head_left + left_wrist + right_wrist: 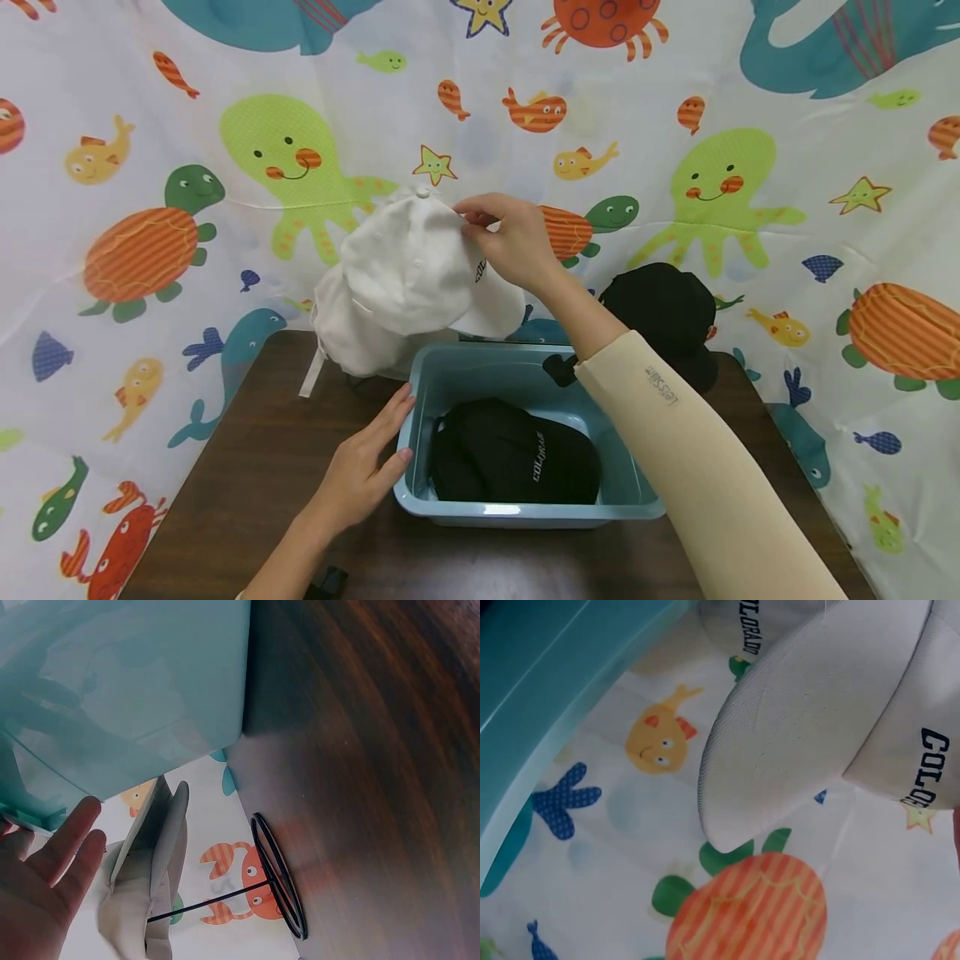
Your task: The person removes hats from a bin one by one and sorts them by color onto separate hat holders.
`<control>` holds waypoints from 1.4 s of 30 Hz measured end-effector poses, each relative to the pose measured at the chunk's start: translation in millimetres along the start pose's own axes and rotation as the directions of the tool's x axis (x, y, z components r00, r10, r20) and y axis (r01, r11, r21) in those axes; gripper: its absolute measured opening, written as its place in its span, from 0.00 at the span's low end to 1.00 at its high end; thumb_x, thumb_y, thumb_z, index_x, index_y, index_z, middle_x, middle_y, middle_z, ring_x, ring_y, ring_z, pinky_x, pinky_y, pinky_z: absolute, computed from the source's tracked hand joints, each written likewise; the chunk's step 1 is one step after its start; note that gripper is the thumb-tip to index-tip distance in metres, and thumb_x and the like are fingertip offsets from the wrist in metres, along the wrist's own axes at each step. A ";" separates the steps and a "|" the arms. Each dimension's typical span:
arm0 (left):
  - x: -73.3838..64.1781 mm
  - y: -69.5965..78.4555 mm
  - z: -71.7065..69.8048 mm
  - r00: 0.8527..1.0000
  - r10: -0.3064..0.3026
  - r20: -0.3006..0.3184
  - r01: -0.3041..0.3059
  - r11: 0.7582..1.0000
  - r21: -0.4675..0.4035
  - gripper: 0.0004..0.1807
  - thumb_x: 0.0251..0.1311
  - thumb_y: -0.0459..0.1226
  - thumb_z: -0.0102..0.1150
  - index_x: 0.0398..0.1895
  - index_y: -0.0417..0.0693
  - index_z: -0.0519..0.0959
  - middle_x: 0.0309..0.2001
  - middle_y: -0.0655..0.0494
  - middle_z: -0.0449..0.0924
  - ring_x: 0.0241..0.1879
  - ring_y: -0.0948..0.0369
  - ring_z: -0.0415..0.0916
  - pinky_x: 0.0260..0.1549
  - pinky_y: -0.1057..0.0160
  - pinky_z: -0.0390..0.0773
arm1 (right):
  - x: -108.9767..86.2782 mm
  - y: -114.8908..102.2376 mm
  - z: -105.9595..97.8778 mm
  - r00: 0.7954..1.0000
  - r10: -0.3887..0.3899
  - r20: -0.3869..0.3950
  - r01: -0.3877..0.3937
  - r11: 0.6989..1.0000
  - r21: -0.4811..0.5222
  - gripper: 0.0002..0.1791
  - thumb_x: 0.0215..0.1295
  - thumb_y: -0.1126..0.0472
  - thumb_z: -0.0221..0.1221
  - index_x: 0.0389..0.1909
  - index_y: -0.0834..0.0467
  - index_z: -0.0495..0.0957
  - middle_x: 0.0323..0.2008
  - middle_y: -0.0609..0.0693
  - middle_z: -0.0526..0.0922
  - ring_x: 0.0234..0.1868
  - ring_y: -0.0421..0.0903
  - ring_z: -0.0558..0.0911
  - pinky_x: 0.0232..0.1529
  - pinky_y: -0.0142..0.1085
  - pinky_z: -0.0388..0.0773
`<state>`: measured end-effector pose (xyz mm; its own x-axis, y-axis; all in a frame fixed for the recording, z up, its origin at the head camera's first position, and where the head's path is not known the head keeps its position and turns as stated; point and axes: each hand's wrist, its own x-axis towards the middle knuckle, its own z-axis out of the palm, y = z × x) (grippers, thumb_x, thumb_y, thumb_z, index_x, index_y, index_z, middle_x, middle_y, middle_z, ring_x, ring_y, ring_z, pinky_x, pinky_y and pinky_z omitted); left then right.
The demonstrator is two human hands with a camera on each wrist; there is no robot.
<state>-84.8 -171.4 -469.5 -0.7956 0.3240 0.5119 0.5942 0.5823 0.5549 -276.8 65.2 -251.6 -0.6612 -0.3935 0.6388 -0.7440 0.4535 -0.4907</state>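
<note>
Tabletop (258, 467): hands (516, 240) pinch cap (412, 271), touch tub (540, 512).

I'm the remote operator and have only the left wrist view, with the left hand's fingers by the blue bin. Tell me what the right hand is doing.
Observer: From the head view, the right hand pinches a white cap by its crown.

Operator: Report what's inside the bin.

Observer: A black cap with pale lettering lies in the bin.

Operator: Now check the back right of the table, beyond my picture.

Observer: A second black cap is there, beyond the right forearm.
</note>
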 end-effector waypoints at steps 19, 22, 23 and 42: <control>10.7 -13.4 -4.5 1.000 0.014 0.013 -0.014 1.000 -0.015 0.36 0.69 0.35 0.58 0.80 0.44 0.64 0.81 0.51 0.59 0.77 0.58 0.61 0.71 0.74 0.56 | 22.5 8.5 51.8 0.999 0.052 0.006 -0.052 0.999 0.013 0.13 0.70 0.70 0.64 0.52 0.59 0.89 0.43 0.55 0.89 0.45 0.49 0.86 0.47 0.37 0.81; 11.2 -14.7 -4.6 1.000 0.014 0.015 -0.014 1.000 -0.016 0.36 0.69 0.35 0.58 0.80 0.44 0.64 0.81 0.51 0.59 0.77 0.58 0.61 0.71 0.74 0.55 | 24.3 9.7 59.0 0.998 0.064 0.010 -0.064 0.998 0.010 0.13 0.70 0.70 0.64 0.52 0.59 0.89 0.43 0.55 0.89 0.45 0.49 0.86 0.47 0.36 0.81; 11.4 -15.1 -4.6 1.000 0.014 0.016 -0.013 1.000 -0.016 0.36 0.69 0.35 0.58 0.80 0.44 0.64 0.81 0.51 0.58 0.77 0.59 0.61 0.71 0.74 0.55 | 25.1 10.3 61.3 0.998 0.064 0.012 -0.064 0.998 0.009 0.13 0.71 0.70 0.64 0.52 0.59 0.89 0.43 0.55 0.89 0.45 0.49 0.86 0.47 0.36 0.80; 13.2 -18.0 -5.8 1.000 0.021 0.005 -0.020 1.000 -0.022 0.36 0.69 0.35 0.57 0.81 0.45 0.64 0.81 0.51 0.59 0.77 0.58 0.62 0.71 0.74 0.56 | 23.9 16.6 95.7 0.989 0.133 0.069 -0.133 0.991 -0.012 0.14 0.72 0.68 0.64 0.55 0.57 0.88 0.48 0.52 0.89 0.49 0.47 0.86 0.48 0.33 0.80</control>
<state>-105.3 -181.9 -468.9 -0.7838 0.3393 0.5202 0.6128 0.5587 0.5589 -314.2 -13.2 -301.2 -0.7596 -0.3835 0.5253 -0.6483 0.5117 -0.5638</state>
